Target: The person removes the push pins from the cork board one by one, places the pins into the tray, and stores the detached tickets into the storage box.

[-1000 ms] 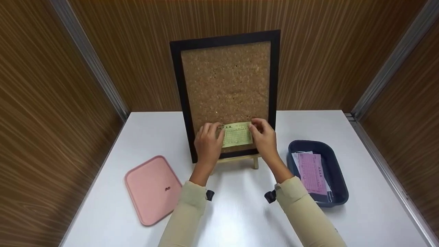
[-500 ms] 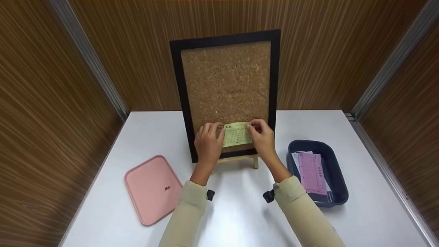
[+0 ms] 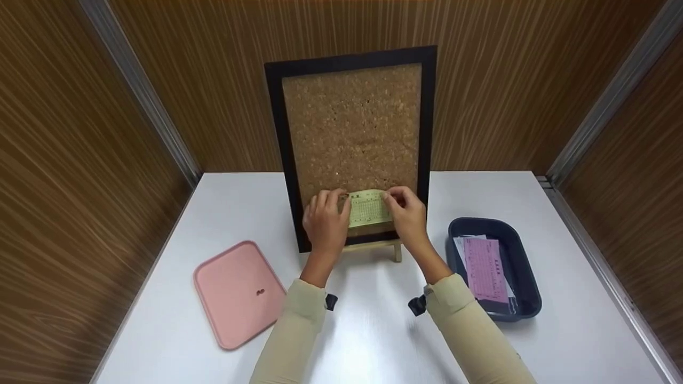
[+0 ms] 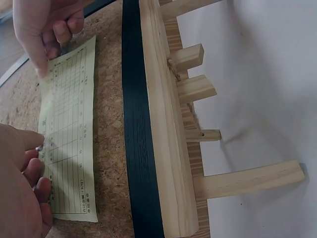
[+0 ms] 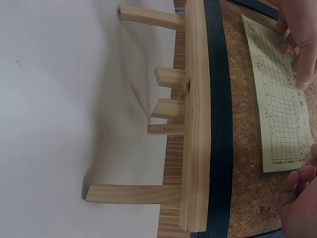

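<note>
A pale yellow-green printed paper form (image 3: 369, 208) lies against the lower part of a black-framed corkboard (image 3: 357, 128). My left hand (image 3: 326, 218) holds the form's left end, thumb and fingers curled at its upper corner. A small shiny thing (image 4: 39, 148), too small to identify, shows at the left fingertips in the left wrist view. At the other end, my right hand (image 3: 410, 213) pinches the form's upper right corner between thumb and fingers. In the right wrist view the form (image 5: 280, 99) bows slightly off the cork. My fingers hide both upper corners.
A wooden easel (image 4: 166, 124) props the corkboard on the white table (image 3: 368, 330). To the left lies a pink tray (image 3: 235, 298) bearing small dark red pieces (image 3: 260, 292). On the right, a dark blue bin (image 3: 525, 277) contains pink (image 3: 484, 269) and white papers.
My right hand has shifted slightly left along the form, and its upper right part now bows a little. The left hand has barely moved.
</note>
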### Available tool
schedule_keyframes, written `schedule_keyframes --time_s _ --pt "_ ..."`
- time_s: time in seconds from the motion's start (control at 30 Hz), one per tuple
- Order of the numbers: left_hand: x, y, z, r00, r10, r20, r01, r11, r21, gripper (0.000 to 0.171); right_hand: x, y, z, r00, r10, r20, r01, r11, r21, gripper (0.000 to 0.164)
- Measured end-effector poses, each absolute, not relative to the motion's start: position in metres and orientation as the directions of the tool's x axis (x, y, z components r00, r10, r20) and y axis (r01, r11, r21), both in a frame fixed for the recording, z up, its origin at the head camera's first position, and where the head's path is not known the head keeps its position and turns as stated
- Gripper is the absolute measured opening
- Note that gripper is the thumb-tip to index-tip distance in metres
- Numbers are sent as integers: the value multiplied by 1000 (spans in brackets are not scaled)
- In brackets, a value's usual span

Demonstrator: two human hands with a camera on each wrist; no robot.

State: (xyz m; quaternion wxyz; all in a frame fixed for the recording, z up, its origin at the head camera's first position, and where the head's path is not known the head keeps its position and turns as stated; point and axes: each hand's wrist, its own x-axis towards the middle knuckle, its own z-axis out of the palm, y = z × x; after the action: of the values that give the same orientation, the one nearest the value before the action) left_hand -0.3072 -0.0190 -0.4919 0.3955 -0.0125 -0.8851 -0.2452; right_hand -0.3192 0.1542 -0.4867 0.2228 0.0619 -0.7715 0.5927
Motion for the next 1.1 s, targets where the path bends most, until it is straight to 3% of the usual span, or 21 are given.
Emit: schedule_keyframes --time_s 0.4,1.1 --pt "-310 -14 -493 -659 -196 726 176 898 402 14 -306 150 -474 -886 173 430 -374 282 -884 14" --pt "-309 -9 -489 -670 -208 712 116 919 378 17 -293 147 -459 -899 169 405 -361 238 -901 15"
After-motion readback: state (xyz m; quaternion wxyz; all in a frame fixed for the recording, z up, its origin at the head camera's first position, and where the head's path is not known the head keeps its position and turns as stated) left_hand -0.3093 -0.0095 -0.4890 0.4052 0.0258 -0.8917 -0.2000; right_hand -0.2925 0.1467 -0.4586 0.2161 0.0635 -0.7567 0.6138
